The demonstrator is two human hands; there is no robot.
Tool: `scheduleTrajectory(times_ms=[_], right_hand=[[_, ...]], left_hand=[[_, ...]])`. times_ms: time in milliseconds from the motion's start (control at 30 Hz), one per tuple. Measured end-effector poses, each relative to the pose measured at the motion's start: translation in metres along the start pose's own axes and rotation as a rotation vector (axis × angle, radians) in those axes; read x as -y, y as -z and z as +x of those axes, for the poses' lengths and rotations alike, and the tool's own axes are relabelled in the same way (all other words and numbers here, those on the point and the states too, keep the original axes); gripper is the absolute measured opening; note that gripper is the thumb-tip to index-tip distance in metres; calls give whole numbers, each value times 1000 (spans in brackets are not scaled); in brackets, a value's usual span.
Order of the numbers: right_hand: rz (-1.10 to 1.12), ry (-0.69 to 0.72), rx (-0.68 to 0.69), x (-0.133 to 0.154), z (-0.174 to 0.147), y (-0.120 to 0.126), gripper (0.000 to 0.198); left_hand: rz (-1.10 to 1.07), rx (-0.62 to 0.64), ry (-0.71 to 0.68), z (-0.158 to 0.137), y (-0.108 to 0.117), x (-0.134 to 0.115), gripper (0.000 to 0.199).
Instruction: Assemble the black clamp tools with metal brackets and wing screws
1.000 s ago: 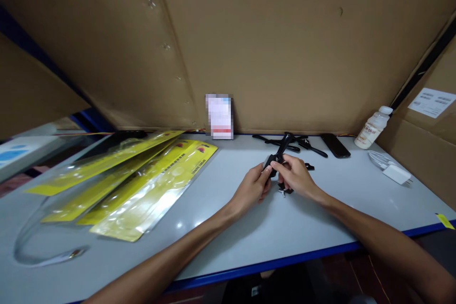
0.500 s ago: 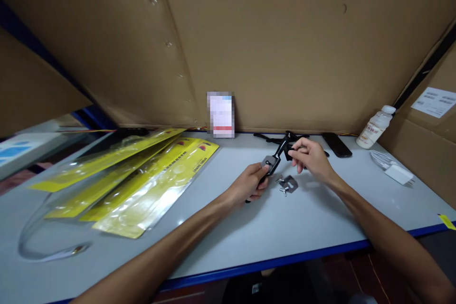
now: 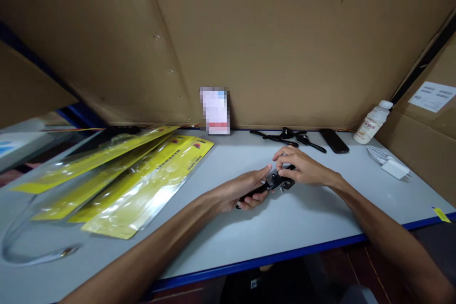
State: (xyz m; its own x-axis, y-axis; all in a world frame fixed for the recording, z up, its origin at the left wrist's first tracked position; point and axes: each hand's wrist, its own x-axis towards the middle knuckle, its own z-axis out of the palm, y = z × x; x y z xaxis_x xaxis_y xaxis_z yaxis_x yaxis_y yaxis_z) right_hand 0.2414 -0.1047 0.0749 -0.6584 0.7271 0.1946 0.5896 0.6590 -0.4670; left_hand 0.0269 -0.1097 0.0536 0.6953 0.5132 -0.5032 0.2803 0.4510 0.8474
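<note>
**Left hand (image 3: 238,191) on the black tool (image 3: 255,194), right hand (image 3: 307,167) at its far end**

You have the tool above the middle of the table (image 3: 320,223), tilted, its near handle in your left hand. Your left fingers curl closed around that handle from below, while the thumb stands raised and clear of it. Your right hand comes over the far end with fingers bent and narrow, thumb close to the index finger; you cannot tell from here whether they pinch anything, since the knuckles hide it.

Just beside the tool, by your right hand, lie a grey plate (image 3: 290,184) and small silver screws (image 3: 282,189), both partly hidden. Behind your hands, the other tools (image 3: 274,139) rest near the cardboard wall (image 3: 267,47). To their right you have a dark phone (image 3: 334,141), a bottle (image 3: 371,124) and a white charger (image 3: 394,169). Yellow packs (image 3: 142,187) overlap on your left.
</note>
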Motion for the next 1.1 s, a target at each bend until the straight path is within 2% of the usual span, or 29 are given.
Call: scheduleTrajectory(times_ms=[100,167,233,367,467,700,867,1000,1100], right_hand=[[53,25,54,3,1,-4,10],[109,14,19,3,2,-5,6],[136,-35,-116,1,3,-6,4],[31,-123,-505,-5,5,-4,11],[-17,-126,-637,-12,5,-4,14],[-156,-68,-479,-31,6,-12,29],[-195,-162,-557,-39,5,-6,45],[-264,-250,-610,-41,4,0,37],[-275,-296,-599,-45,3,0,27]], left_hand=[[82,28,-39,-1,1,3,52],[92,38,-48,0,2,6,44],[78,29,-63,2,4,9,38],[45,-39,-108,3,6,9,34],[31,-94,-113,4,8,7,35],[53,-110,-103,6,13,8,40],[93,-100,-91,6,10,6,42],[99,-102,-80,5,10,5,44],[117,-139,-54,4,10,5,44]])
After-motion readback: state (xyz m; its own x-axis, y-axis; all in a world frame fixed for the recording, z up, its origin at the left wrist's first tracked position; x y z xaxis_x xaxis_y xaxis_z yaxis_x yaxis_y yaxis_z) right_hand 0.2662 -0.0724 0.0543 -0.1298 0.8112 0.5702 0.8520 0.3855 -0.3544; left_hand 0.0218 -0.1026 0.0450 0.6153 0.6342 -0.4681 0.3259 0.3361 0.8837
